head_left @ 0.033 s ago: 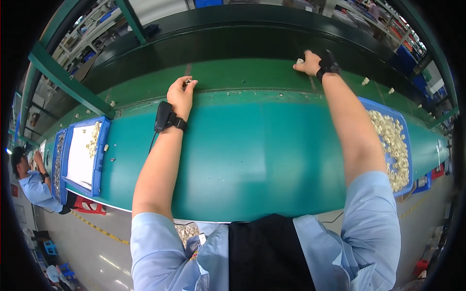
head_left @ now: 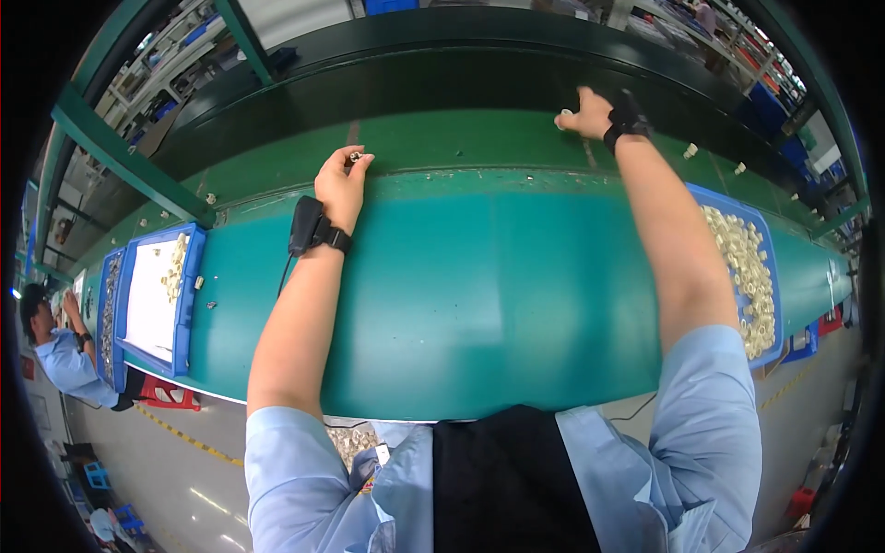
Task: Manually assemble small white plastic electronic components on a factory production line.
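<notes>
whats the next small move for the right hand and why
Probably draw the right hand in toward the left hand: it has a pale part at its fingertips over the green strip, while the left hand pinches a small part well off to the side. How firmly the right one grips is hard to tell.

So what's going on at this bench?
Someone is working bare-handed with small parts. The left hand pinches a small part between thumb and fingertips. The right hand reaches out over the green strip, its thumb at a cream part; I can't tell if that's gripped. Many cream pieces sit in the blue tray on the right, fewer in the white-lined tray on the left. A co-worker is further left.
</notes>
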Motion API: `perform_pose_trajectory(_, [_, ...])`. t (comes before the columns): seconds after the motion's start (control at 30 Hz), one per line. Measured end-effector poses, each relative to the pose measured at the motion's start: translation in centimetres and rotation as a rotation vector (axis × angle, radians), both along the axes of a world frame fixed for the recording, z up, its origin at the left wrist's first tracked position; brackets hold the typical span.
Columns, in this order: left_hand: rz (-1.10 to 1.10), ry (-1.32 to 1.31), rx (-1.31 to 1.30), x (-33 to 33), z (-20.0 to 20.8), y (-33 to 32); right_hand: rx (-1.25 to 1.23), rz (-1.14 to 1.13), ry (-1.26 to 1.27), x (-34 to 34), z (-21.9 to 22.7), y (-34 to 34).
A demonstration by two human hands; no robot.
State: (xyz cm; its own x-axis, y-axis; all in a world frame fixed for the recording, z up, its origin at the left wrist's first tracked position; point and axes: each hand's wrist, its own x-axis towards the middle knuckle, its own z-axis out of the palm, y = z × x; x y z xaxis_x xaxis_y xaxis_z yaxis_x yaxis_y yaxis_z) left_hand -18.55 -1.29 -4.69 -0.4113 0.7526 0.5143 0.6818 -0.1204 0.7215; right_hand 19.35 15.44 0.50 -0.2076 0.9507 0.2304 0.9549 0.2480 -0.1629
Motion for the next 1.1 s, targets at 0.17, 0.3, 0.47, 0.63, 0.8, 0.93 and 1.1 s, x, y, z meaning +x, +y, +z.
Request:
perform_pose_trajectory(0.17, [-0.385, -0.287, -0.106, 5.0, 3.8, -5.2, -0.062, 0.227, 0.3, 4.0, 8.9, -9.3])
perform_pose_trajectory(0.3, [-0.671, -0.376, -0.214, 8.0, 5.1, -10.5, -0.158, 0.183, 0.402, 8.5, 10.7, -19.0])
perform_pose_trajectory(0.47, [-0.858, -0.367, -0.412, 11.2, 5.7, -15.7, -0.187, -0.133, 0.26, 15.2, 4.8, -26.6])
perform_pose_trajectory(0.63, [-0.906, -0.386, -0.454, 13.6, 5.7, -18.7, -0.208, -0.142, 0.303, 18.6, -0.7, -28.6])
perform_pose_trajectory(0.8, [-0.921, -0.403, -0.476, 14.9, 5.1, -20.8, -0.395, -0.251, 0.457, 19.0, -0.4, -28.2])
perform_pose_trajectory(0.93, [-0.896, -0.439, -0.486, 15.7, 4.4, -21.5, -0.201, -0.281, 0.397, 19.3, -0.1, -28.5])
perform_pose_trajectory(1.1, [-0.834, -0.434, -0.375, 16.3, 4.1, -22.1, -0.069, -0.038, 0.891, 14.4, 3.6, -31.7])
